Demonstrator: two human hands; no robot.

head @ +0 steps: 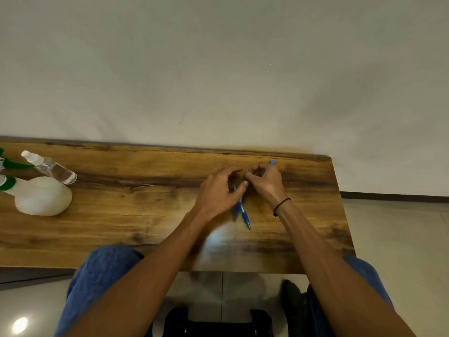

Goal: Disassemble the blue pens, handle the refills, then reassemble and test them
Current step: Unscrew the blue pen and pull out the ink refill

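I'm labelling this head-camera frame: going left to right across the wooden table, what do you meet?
White spray bottle with green trigger → clear small spray bottle → left hand → blue pen → right hand.

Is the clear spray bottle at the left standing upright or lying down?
Lying down: the clear spray bottle lies on its side on the table, its cap end pointing up-left, beside the white bottle.
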